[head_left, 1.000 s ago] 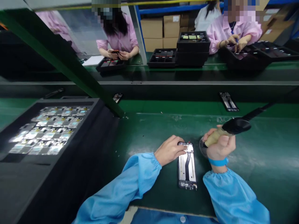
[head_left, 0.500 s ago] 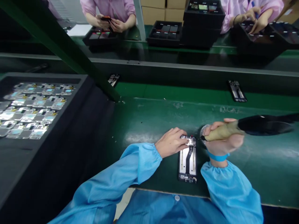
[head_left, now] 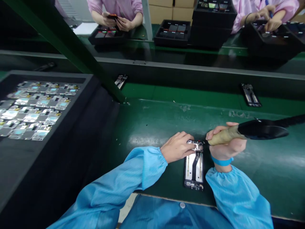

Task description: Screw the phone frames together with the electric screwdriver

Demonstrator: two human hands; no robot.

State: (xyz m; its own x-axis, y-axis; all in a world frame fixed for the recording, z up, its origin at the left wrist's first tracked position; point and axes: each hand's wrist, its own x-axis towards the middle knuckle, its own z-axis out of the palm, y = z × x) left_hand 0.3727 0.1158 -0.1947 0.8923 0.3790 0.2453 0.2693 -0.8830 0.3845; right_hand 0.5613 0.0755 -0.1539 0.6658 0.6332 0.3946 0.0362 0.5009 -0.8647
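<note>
**Electric screwdriver (head_left: 224,135) tip at the top of a phone frame (head_left: 194,168)**

Phone frame flat on the green bench mat (head_left: 166,117), right in front of the person, long side pointing away. Left hand (head_left: 177,148) half closed, with fingers (head_left: 187,142) curled down and pressing on the top end of the frame. Right hand (head_left: 226,148) shut tight around the tan grip of the screwdriver. Tip just beside the top corner of the frame; touching or not, too small to tell.

Frame open, with no back cover on it. Dark ribbon cable (head_left: 194,170) down the middle, between two shiny strips. Small parts at the top end, some under the fingers, and more at the bottom end, with no hand there. Number of screws in place: too small to tell.

Off to the left, a big black tray (head_left: 47,73) with many rows of small parts. Two more phone frames (head_left: 250,94) farther off on the bench, no hands on them. Across the belt, two co-workers in pink, one with a phone in both hands (head_left: 116,22).
</note>
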